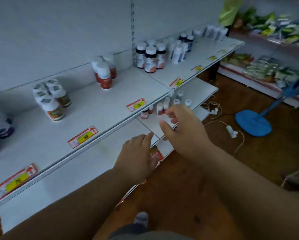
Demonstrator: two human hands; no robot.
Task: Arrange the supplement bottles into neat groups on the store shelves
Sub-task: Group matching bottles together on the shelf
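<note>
Head view: both hands empty, right hand [183, 129] loose-fingered near the small bottles [160, 108] scattered on the lower shelf [150, 123], left hand [138, 155] flat on its edge; step looks like reaching in, next gathering them together.

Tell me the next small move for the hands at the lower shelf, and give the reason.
Probably the right hand should reach a little further in and take one of the small red-and-white bottles on the lower shelf. Its fingers are loosely open just in front of them and hold nothing, and those bottles stand scattered, unlike the tight clusters above. The left hand rests on the shelf edge.
</note>
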